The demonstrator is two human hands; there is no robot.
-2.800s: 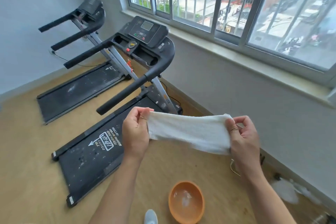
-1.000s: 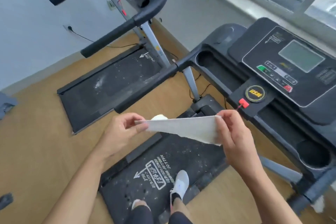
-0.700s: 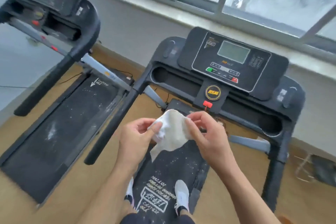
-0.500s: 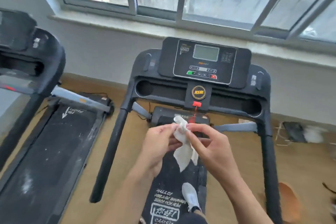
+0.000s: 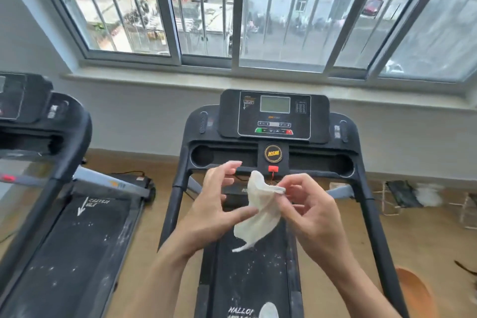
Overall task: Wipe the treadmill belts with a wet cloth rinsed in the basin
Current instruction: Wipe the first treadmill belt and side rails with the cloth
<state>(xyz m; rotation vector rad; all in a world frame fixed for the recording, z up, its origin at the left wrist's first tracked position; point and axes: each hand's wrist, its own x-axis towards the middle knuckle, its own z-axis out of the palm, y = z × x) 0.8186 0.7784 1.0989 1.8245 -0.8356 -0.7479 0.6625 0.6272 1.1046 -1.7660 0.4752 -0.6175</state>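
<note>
1. Fingers of the right hand are pinched on the top of the cloth; the left hand is spread, its thumb laid against the cloth.
2. The cloth is held hanging above the speckled belt, below the console.
3. The basin is seen on the floor, right of the treadmill.

- The tan wooden floor runs up to the grey wall below the window.
- The middle treadmill stands on it, its dark belt speckled with white dust.
- A second treadmill sits just to the left, parallel, equally dusty.
- A black cable trails on the boards at its head.
- The orange basin rests on the floor right of the middle treadmill.
- Light metal frames stand near the right wall; too blurred to tell what they are.
</note>
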